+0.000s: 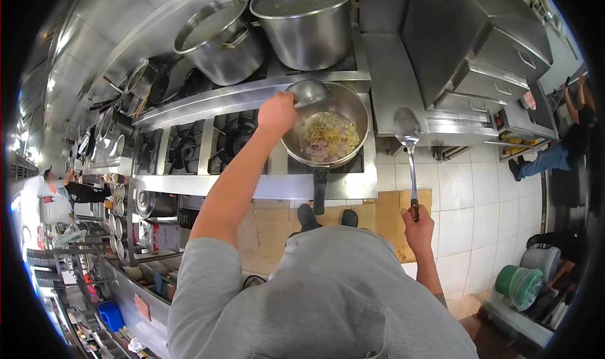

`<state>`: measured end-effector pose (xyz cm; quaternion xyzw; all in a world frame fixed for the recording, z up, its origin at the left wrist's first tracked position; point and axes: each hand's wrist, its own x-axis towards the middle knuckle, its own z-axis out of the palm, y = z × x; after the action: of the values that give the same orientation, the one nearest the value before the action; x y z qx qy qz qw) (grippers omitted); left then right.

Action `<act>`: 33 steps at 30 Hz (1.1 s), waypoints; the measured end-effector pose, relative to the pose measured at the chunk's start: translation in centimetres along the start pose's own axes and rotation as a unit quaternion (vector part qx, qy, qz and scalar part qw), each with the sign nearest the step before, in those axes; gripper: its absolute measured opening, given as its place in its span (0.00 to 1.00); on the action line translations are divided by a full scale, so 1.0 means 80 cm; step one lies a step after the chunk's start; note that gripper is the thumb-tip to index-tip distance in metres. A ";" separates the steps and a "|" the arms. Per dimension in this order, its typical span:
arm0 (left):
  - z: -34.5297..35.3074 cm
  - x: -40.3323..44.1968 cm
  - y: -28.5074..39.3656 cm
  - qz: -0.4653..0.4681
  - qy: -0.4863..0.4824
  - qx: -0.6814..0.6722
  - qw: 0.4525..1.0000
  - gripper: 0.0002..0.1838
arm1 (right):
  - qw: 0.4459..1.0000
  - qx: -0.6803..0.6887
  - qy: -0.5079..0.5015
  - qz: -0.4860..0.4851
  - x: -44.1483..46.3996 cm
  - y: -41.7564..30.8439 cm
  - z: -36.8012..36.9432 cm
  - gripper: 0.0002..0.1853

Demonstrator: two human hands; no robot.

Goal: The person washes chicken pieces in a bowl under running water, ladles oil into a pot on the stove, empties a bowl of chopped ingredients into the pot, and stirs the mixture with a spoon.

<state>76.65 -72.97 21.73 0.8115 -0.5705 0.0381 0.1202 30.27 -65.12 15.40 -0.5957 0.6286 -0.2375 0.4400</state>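
Observation:
My left hand (pixel 277 114) is closed on a small metal bowl (pixel 310 92), which it holds over the far rim of a saucepan (pixel 363 116). The saucepan sits on the stove with its dark handle (pixel 320 192) pointing toward me. Inside it lie chopped pale and purplish pieces, like onion, with thin yellow strips (pixel 331 135) on top. The inside of the bowl is not clearly visible. Out to the right of the stove, my right hand (pixel 418 227) grips the handle of a large metal spoon (pixel 407 129), its head pointing away from me.
Two big stockpots (pixel 305 31) stand behind the front burners (pixel 184 150). Steel drawers (pixel 498 82) are at the right. Pans (pixel 140 79) crowd the far left. Other people (pixel 567 132) are at the right and left edges. A green bucket (pixel 518 283) stands at lower right.

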 end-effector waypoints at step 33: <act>-0.024 -0.388 -0.229 -0.535 0.277 -0.555 0.573 0.07 | 0.730 -0.486 -0.253 -0.409 0.153 -0.231 0.152 0.12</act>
<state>83.19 -38.15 14.59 0.6931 0.1191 -0.1347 0.6980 51.63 -77.41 21.24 -0.9658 0.2186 0.1028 0.0938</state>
